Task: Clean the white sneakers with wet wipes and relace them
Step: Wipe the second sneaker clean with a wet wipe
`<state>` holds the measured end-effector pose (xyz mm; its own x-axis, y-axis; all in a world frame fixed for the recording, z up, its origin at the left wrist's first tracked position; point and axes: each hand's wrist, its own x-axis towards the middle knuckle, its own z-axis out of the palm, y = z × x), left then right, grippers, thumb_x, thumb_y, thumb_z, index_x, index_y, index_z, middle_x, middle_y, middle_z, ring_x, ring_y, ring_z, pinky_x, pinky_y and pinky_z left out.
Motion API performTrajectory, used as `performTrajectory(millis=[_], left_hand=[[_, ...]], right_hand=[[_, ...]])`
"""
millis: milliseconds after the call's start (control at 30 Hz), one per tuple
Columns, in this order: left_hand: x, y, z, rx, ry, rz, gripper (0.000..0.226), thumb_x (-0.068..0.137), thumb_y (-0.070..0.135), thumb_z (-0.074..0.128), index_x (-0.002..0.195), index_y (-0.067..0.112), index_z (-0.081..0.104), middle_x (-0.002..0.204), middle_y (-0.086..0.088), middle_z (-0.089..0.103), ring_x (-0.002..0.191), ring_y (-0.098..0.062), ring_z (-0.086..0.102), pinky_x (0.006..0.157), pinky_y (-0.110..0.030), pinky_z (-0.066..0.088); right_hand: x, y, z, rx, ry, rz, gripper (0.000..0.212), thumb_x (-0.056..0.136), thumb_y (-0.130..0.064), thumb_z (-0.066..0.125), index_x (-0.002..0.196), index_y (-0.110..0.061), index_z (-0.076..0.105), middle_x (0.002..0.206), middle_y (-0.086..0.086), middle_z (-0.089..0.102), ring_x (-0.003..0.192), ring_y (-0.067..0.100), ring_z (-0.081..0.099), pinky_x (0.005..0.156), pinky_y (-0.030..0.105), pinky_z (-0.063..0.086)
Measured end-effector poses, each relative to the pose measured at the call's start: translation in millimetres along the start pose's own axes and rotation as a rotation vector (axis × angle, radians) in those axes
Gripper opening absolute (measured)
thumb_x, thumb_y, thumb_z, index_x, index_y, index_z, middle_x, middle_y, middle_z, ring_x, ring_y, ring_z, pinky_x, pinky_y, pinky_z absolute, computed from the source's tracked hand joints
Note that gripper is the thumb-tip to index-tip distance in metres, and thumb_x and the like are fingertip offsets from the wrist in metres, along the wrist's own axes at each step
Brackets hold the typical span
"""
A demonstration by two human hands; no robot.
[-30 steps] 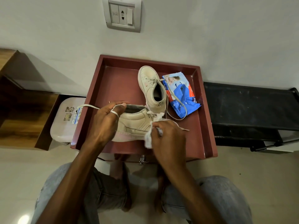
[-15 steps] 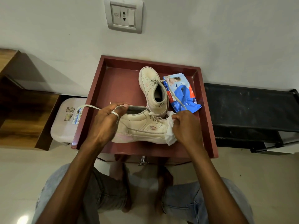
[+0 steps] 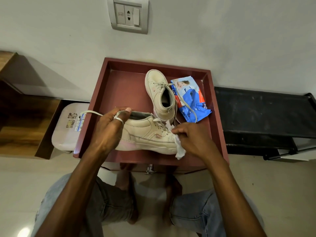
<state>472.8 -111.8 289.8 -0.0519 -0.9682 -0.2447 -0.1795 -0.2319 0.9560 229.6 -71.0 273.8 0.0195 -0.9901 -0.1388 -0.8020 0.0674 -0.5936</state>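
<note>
Head view: the near sneaker [image 3: 147, 134] lies across the near part of the tray [image 3: 92, 106], long axis left to right. The left hand [image 3: 109, 129] grips its heel collar. The right hand [image 3: 191, 139], nearer the toe, pinches a wipe [image 3: 179, 149] against it.

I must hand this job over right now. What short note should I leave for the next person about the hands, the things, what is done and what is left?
Left hand grips the heel of the near sneaker in the red tray. Right hand pinches a wet wipe at its toe. The second sneaker and the wipes pack lie behind. Done: wiping begun. Left: pinkish mark on the sole, second sneaker, loose laces.
</note>
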Motion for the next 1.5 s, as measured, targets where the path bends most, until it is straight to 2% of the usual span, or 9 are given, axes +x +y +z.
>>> performTrajectory(millis=[133,300,467,700,900,1067,1233,1367,1500], left_hand=[[-2,3,3,0.009,-0.023,-0.026,0.03,0.103,0.032,0.053,0.09,0.036,0.079,0.097,0.009,0.078,0.1,-0.016,0.072,0.101,-0.051,0.052],[-4,11,5,-0.039,-0.017,-0.099,0.039,0.104,0.04,0.049,0.08,0.043,0.08,0.092,0.009,0.078,0.093,-0.017,0.073,0.091,-0.046,0.056],[2,8,0,-0.125,-0.073,-0.206,0.037,0.101,0.053,0.049,0.098,0.033,0.081,0.101,-0.001,0.08,0.096,-0.025,0.076,0.093,-0.054,0.057],[5,8,-2,-0.167,-0.092,-0.326,0.053,0.091,0.07,0.053,0.111,0.028,0.077,0.104,-0.001,0.079,0.097,-0.025,0.076,0.096,-0.047,0.056],[2,9,-2,-0.235,-0.166,-0.384,0.05,0.096,0.065,0.047,0.103,0.025,0.077,0.093,0.0,0.08,0.076,-0.016,0.077,0.065,-0.031,0.06],[-2,8,-9,-0.425,-0.232,-0.416,0.054,0.079,0.059,0.073,0.117,0.02,0.071,0.118,-0.01,0.055,0.11,-0.027,0.048,0.097,-0.044,0.033],[-3,10,-6,-0.354,-0.205,-0.417,0.031,0.09,0.045,0.063,0.091,0.014,0.069,0.084,-0.01,0.059,0.067,-0.017,0.054,0.057,-0.024,0.041],[-3,13,-7,-0.37,-0.255,-0.455,0.07,0.079,0.061,0.071,0.121,0.005,0.07,0.109,-0.013,0.061,0.093,-0.029,0.058,0.07,-0.03,0.046],[1,12,-7,-0.375,-0.273,-0.45,0.05,0.074,0.056,0.079,0.103,0.015,0.08,0.107,-0.012,0.06,0.096,-0.029,0.051,0.068,-0.029,0.041]], right_hand=[[-14,10,-14,0.005,0.01,0.105,0.033,0.089,0.0,0.056,0.114,-0.014,0.073,0.117,-0.003,0.071,0.103,0.004,0.063,0.082,0.005,0.042],[-15,3,1,-0.184,0.172,0.109,0.025,0.094,-0.013,0.052,0.103,-0.012,0.075,0.097,0.004,0.073,0.083,0.017,0.065,0.061,0.019,0.037],[-33,-38,22,-0.276,0.32,0.086,0.025,0.086,-0.006,0.06,0.108,-0.008,0.071,0.102,0.012,0.067,0.091,0.029,0.063,0.075,0.036,0.051],[-24,-88,56,-0.263,0.431,-0.018,0.021,0.074,-0.003,0.073,0.094,-0.008,0.07,0.089,0.009,0.063,0.075,0.027,0.06,0.06,0.032,0.048],[-17,-115,64,-0.16,0.507,-0.218,0.023,0.089,-0.004,0.061,0.111,-0.008,0.069,0.098,0.007,0.063,0.087,0.022,0.058,0.072,0.027,0.046],[-20,-137,76,-0.171,0.397,-0.35,0.032,0.091,-0.009,0.062,0.123,-0.007,0.061,0.113,0.009,0.065,0.104,0.021,0.056,0.087,0.027,0.051],[-27,-125,74,-0.167,0.416,-0.411,0.029,0.095,-0.008,0.052,0.12,-0.007,0.065,0.114,0.006,0.066,0.105,0.019,0.054,0.094,0.025,0.045],[-24,-118,73,-0.146,0.378,-0.44,0.029,0.093,-0.005,0.054,0.119,-0.007,0.066,0.115,0.006,0.065,0.106,0.019,0.055,0.095,0.025,0.046],[-25,-119,71,-0.171,0.355,-0.448,0.027,0.09,-0.007,0.061,0.116,-0.008,0.067,0.113,0.005,0.065,0.105,0.02,0.053,0.096,0.026,0.045]])
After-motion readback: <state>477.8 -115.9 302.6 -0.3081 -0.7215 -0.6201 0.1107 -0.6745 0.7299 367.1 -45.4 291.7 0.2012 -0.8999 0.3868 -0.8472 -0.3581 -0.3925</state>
